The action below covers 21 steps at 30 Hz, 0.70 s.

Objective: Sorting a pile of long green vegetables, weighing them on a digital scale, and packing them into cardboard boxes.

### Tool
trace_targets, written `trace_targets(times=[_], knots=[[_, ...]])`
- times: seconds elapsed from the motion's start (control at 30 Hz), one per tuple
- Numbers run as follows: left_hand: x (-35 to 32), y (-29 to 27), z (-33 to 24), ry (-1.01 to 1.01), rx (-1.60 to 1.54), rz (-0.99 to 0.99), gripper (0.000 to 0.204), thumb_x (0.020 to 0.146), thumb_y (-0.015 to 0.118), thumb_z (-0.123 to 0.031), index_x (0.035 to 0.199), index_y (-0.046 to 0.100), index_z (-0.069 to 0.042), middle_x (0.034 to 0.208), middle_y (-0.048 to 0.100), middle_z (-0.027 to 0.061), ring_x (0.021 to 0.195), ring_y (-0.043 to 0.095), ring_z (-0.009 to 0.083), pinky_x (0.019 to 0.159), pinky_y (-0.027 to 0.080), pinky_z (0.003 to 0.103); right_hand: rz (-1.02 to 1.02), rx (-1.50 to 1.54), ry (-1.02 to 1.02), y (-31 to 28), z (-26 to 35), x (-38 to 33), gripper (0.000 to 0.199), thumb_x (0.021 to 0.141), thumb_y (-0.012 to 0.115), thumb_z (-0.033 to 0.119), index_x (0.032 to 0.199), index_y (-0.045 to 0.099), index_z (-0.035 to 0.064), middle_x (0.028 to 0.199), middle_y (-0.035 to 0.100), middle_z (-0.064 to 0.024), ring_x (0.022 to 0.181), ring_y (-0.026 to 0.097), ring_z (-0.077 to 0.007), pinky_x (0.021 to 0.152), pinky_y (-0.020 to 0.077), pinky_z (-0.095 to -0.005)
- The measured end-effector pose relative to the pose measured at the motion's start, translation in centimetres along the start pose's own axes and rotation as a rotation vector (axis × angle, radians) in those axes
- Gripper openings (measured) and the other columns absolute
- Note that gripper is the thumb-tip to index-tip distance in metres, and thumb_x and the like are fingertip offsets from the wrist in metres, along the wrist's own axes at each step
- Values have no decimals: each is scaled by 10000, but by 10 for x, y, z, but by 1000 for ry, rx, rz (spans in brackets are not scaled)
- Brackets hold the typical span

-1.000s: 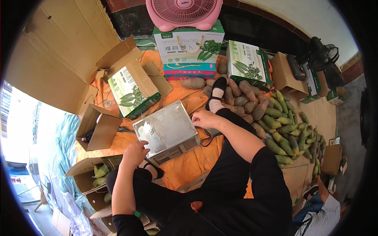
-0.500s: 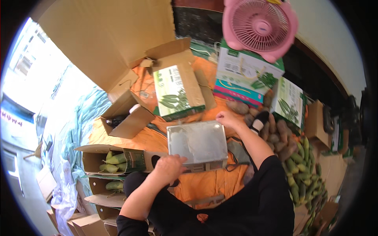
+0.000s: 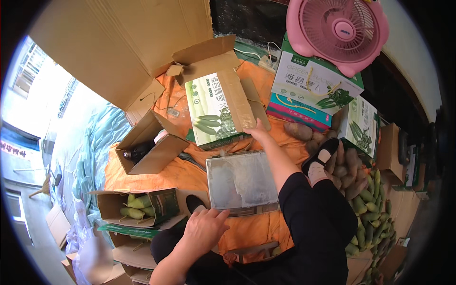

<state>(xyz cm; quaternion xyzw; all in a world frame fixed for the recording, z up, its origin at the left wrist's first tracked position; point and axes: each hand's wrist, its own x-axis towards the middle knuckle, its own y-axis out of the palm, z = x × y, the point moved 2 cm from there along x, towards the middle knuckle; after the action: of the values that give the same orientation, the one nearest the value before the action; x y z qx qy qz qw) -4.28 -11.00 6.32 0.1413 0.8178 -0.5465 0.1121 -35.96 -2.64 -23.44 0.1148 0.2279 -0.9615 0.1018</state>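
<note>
A white and green printed carton (image 3: 209, 109) lies closed on the orange cloth, a strip of brown tape along its right side. My right hand (image 3: 256, 132) is at its near right corner, fingers closed on the edge. Between my legs sits a shallow rectangular box with a cloudy grey top (image 3: 240, 183); my right forearm passes over its right side. My left hand (image 3: 206, 230) hovers by its near left corner, fingers spread and holding nothing.
An open carton with a dark bottle (image 3: 137, 153) stands left of the printed one. Green radishes (image 3: 137, 206) fill a box at lower left, with more radishes (image 3: 370, 221) piled right. Brown tubers (image 3: 342, 164) lie beside my right foot. A pink fan (image 3: 343, 31) tops stacked boxes.
My right hand has left the grey-topped box's far right corner and reached forward to the printed carton. My left hand has lifted from the near left edge, fingers spreading.
</note>
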Motion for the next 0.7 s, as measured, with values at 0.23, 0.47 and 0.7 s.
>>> trace_targets(times=[0.23, 0.47, 0.7], knots=[[3, 2, -4, 8, -31, -26, 331, 776, 635, -202, 1086, 600, -91, 867, 581, 92, 826, 603, 286, 722, 470, 385, 351, 410, 172, 9, 42, -7, 451, 728, 738, 101, 1112, 547, -39, 1041, 630, -143, 875, 620, -190, 768, 478, -306], [7, 5, -6, 12, -1, -45, 322, 768, 650, -189, 1073, 613, -94, 851, 602, 90, 831, 606, 289, 719, 478, 390, 313, 864, 193, -1, 133, -30, 255, 763, 670, 66, 988, 599, -29, 906, 638, -114, 792, 614, -193, 687, 478, -321], [-1, -8, -3, 15, -107, -346, 259, 787, 652, -182, 1033, 631, -100, 789, 615, 112, 741, 614, 303, 645, 485, 404, 458, 896, 180, -80, 169, -133, 247, 839, 611, 62, 1064, 562, -29, 970, 639, -122, 871, 632, -202, 777, 503, -315]])
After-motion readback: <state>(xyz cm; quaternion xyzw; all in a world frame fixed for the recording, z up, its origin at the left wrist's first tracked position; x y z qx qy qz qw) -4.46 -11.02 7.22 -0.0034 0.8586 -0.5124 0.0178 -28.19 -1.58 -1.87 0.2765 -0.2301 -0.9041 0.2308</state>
